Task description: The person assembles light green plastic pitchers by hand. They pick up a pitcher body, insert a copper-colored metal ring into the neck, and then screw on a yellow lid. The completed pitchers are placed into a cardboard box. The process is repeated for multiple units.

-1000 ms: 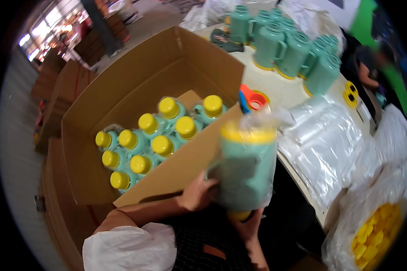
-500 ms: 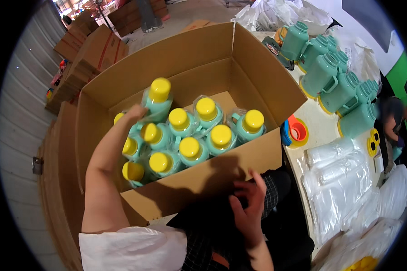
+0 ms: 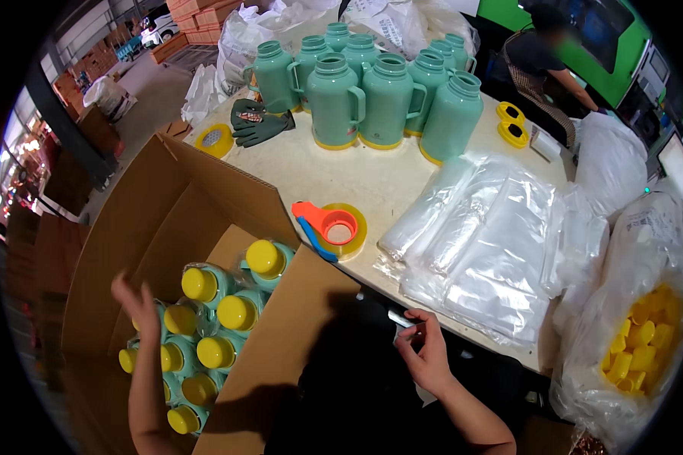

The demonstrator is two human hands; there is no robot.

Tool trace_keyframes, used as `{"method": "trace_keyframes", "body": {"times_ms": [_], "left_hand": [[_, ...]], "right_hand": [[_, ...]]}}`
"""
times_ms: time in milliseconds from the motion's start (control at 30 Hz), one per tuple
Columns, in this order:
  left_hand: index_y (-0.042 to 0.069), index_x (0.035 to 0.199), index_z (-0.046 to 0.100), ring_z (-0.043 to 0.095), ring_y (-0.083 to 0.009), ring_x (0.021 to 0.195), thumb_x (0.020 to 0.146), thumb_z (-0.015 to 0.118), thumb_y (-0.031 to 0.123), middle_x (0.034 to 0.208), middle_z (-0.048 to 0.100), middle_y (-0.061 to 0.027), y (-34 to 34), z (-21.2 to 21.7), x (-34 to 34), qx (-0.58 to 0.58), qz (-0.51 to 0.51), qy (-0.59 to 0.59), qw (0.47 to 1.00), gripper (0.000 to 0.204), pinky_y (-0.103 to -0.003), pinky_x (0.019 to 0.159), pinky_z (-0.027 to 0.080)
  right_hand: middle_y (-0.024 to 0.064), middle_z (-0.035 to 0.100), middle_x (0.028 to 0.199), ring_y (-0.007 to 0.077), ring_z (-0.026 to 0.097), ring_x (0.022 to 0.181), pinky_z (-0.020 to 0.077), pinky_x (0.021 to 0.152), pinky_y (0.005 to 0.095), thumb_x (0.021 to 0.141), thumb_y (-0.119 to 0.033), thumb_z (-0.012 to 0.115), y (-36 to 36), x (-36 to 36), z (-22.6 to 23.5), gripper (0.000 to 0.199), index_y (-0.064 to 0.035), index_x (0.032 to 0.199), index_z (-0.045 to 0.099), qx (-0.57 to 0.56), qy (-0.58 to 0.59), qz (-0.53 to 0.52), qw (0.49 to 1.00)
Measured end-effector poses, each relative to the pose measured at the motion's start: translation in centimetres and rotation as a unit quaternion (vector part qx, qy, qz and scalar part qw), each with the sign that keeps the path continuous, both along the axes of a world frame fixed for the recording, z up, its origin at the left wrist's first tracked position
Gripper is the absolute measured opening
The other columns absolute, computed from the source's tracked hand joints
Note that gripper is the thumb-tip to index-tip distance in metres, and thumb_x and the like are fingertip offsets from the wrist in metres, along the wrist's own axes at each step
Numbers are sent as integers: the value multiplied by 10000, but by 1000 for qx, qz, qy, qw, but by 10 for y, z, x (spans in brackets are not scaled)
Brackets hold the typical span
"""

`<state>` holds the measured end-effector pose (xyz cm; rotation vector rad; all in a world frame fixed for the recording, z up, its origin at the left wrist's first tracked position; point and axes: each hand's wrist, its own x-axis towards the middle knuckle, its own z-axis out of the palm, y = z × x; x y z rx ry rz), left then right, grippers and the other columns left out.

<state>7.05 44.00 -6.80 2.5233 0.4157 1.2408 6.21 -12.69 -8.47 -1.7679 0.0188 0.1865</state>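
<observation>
My left hand (image 3: pixel 138 305), fingers spread and holding nothing, is raised over the left part of a large open carton (image 3: pixel 133 227). Inside the carton stand several mint-green vacuum flasks in clear bags, among them one with a yellow cap (image 3: pixel 237 312) near the carton's right wall. My right hand (image 3: pixel 429 355) hovers just off the table's front edge, thumb and fingers curled but apart. A pale strip shows by its fingertips; whether the hand touches it I cannot make out. Closest to it on the table lie flat clear plastic bags (image 3: pixel 493 265).
Uncapped green flasks (image 3: pixel 387 102) stand at the back of the table (image 3: pixel 281 163). Nearer are an orange tape dispenser (image 3: pixel 334 221), a tape roll (image 3: pixel 214 140), grey gloves (image 3: pixel 259 123) and yellow rings (image 3: pixel 512 125). A sack of yellow caps (image 3: pixel 637 345) stands right; a co-worker (image 3: pixel 542 72) is behind.
My left hand has let go of a bagged flask in the carton and lifted away. The view has swung right, towards the table. My right hand's fingers have curled in more.
</observation>
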Motion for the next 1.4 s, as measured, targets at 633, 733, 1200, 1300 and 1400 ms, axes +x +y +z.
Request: {"method": "trace_keyframes", "body": {"times_ms": [633,733,1200,1300,1400], "left_hand": [[32,1068,659,618,-415,940,935,648,243,1082,584,-190,-339,106,401,160,-289,126,935,249,-474,823,489],[11,1020,610,581,-385,954,905,659,116,1002,538,-174,-365,178,285,232,-410,44,881,164,-449,832,467],[16,1101,585,502,-244,1202,851,687,232,1223,530,-112,-449,73,13,-261,-700,371,552,345,-377,1056,372],[4,1293,514,505,-242,1230,831,735,322,1259,552,-133,-474,21,-11,-311,-670,425,523,603,-389,1066,394],[3,1421,419,568,-280,1190,774,797,420,1254,590,-185,-488,40,-21,-363,-641,476,480,857,-399,1018,481]], "right_hand": [[74,646,989,115,667,838,526,709,259,878,-27,724,-45,-13,6,459,-72,1292,528,64,-89,1,994],[98,647,1062,175,671,901,532,765,306,849,-20,740,-47,-8,1,494,-57,1292,524,1,-205,-62,977],[119,608,1304,280,572,1218,455,1034,401,925,-231,697,-80,-255,-4,413,-79,1293,587,13,-208,-154,966],[82,709,954,277,682,880,557,780,396,838,-110,776,-145,-341,34,171,-77,993,713,-147,-220,-342,902],[124,696,868,289,668,783,536,722,392,839,-93,728,-239,-408,114,67,-62,899,722,-349,-103,-544,757]]}}
